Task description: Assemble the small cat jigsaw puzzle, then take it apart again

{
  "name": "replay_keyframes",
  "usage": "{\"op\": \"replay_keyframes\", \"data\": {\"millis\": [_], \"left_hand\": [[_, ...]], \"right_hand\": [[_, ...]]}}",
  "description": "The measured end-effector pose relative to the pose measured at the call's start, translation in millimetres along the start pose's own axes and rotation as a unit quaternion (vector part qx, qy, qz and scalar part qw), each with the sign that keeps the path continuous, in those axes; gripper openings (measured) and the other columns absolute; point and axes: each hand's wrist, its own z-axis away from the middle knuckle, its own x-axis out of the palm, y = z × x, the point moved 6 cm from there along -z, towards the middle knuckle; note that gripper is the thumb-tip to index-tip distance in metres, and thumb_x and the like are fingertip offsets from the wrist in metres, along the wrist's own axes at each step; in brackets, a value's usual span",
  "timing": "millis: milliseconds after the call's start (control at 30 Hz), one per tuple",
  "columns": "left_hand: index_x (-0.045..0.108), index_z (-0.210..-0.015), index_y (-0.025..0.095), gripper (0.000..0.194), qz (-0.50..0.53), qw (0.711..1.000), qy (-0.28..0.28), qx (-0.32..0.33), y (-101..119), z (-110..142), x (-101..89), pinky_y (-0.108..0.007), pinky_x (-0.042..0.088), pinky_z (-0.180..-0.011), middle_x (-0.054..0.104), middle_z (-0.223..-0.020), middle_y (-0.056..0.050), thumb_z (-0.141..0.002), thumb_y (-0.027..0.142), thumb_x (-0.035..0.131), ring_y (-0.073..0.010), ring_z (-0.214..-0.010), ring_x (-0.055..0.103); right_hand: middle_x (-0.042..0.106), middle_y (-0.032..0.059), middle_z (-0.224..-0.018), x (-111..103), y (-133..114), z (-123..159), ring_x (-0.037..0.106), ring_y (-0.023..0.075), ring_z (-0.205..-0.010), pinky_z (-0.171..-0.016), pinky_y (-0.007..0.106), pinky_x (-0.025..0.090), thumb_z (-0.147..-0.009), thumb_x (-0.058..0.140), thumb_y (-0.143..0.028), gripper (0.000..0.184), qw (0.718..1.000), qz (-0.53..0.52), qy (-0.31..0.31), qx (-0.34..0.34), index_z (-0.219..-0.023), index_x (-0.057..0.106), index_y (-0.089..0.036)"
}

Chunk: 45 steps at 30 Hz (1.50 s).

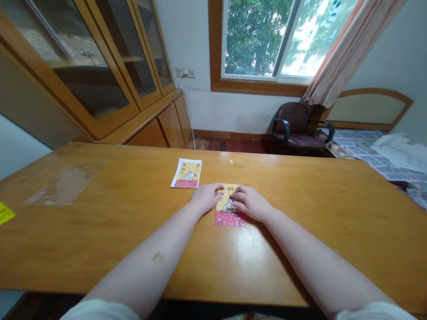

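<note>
A small jigsaw puzzle [230, 218], yellow above and pink below with a white cartoon animal, lies flat on the wooden table [133, 249]. Along its left edge rests my left hand [207, 198], fingers apart, touching the yellow part. My right hand [252, 203] lies over the right side, its fingers spread on the puzzle and hiding part of the animal. Near the puzzle's top edge a piece-shaped gap shows between the hands. Beyond it, close to the table's far edge, sits a loose pale yellow puzzle piece [231, 162].
Left of the puzzle lies a picture card [187, 174] with the same design. A clear plastic bag [63, 184] and a yellow label [6, 213] are farther left. Past the table stand a glass-door cabinet [133, 102], an office chair [295, 124] and a bed [360, 144].
</note>
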Motion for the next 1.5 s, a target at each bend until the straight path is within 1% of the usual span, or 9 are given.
{"op": "replay_keyframes", "data": {"millis": [200,467,767,867,1000,1100,1267,1400,1500], "left_hand": [[0.065,-0.112,0.027,0.031,0.0,1.0,0.0,0.007,0.7,0.5,-1.1,-0.027,0.046,-0.073,0.072,-0.093,-0.002,-0.086,0.036,0.053,-0.0203,-0.085,0.065],[0.065,-0.111,0.027,0.03,-0.001,1.0,0.003,0.012,-1.3,-0.6,0.9,-0.027,0.045,-0.071,0.072,-0.091,-0.002,-0.086,0.036,0.052,-0.0199,-0.084,0.065],[0.065,-0.112,0.027,0.03,-0.006,1.0,0.001,0.01,0.1,-0.3,0.6,-0.026,0.045,-0.072,0.072,-0.092,-0.002,-0.087,0.037,0.053,-0.0194,-0.085,0.065],[0.065,-0.112,0.028,0.03,-0.004,1.0,0.003,0.011,-0.3,-0.5,1.2,-0.026,0.045,-0.072,0.072,-0.091,-0.002,-0.087,0.037,0.053,-0.0196,-0.086,0.065],[0.066,-0.111,0.028,0.029,-0.006,1.0,0.008,0.015,-1.5,-1.5,2.0,-0.028,0.045,-0.073,0.072,-0.092,-0.001,-0.086,0.037,0.054,-0.0205,-0.086,0.065],[0.066,-0.111,0.029,0.029,-0.009,1.0,0.008,0.013,-1.7,-1.9,1.5,-0.028,0.045,-0.073,0.072,-0.091,-0.001,-0.086,0.037,0.053,-0.0208,-0.086,0.066],[0.066,-0.112,0.028,0.03,-0.011,1.0,0.006,0.016,0.2,-1.1,0.7,-0.028,0.046,-0.075,0.073,-0.094,-0.002,-0.086,0.037,0.053,-0.0207,-0.088,0.066],[0.066,-0.113,0.028,0.03,-0.011,1.0,0.009,0.015,0.2,-0.5,0.9,-0.028,0.046,-0.078,0.072,-0.098,-0.002,-0.087,0.036,0.052,-0.0204,-0.091,0.066],[0.066,-0.112,0.028,0.03,-0.011,1.0,0.011,0.016,0.3,-0.7,0.7,-0.028,0.046,-0.078,0.073,-0.098,-0.002,-0.087,0.035,0.052,-0.021,-0.091,0.066]], "right_hand": [[0.06,0.0107,-0.103,-4.8,4.5,1.5,0.058,0.0208,-0.093,-0.087,0.035,0.043,-0.093,0.048,-0.043,0.038,0.999,0.025,0.036,0.024,-0.115,0.067,-0.018],[0.06,0.0096,-0.101,-0.4,4.2,0.6,0.057,0.0203,-0.091,-0.086,0.034,0.042,-0.093,0.048,-0.044,0.037,0.999,0.042,0.013,0.026,-0.114,0.068,-0.021],[0.059,0.0093,-0.103,3.4,7.2,0.8,0.057,0.0206,-0.094,-0.089,0.035,0.041,-0.091,0.053,-0.041,0.033,0.999,-0.003,0.032,0.042,-0.112,0.065,-0.019],[0.059,0.0087,-0.103,4.9,21.6,-1.9,0.057,0.0193,-0.096,-0.088,0.033,0.043,-0.09,0.053,-0.036,0.029,0.99,-0.078,0.085,0.083,-0.111,0.061,-0.017],[0.062,0.0089,-0.1,6.5,63.4,-13.6,0.058,0.0187,-0.092,-0.084,0.032,0.046,-0.088,0.053,-0.028,0.023,0.955,-0.113,0.156,0.223,-0.106,0.061,-0.015],[0.062,0.0108,-0.109,4.0,84.5,-34.7,0.057,0.0193,-0.103,-0.093,0.032,0.043,-0.087,0.051,-0.022,0.028,0.956,-0.059,0.148,0.248,-0.112,0.061,-0.014],[0.049,0.0108,-0.139,0.0,94.5,-74.2,0.048,0.0256,-0.12,-0.102,0.037,0.034,-0.094,0.043,-0.042,0.053,0.979,0.071,0.07,0.18,-0.142,0.042,-0.02],[0.045,0.0057,-0.145,0.9,97.2,-86.5,0.045,0.0324,-0.119,-0.099,0.046,0.033,-0.094,0.037,-0.053,0.057,0.974,0.137,0.031,0.179,-0.143,0.042,-0.025],[0.051,0.006,-0.14,-1.3,95.6,-83.8,0.046,0.0307,-0.115,-0.098,0.045,0.032,-0.094,0.037,-0.052,0.052,0.972,0.148,0.05,0.174,-0.137,0.051,-0.026]]}}
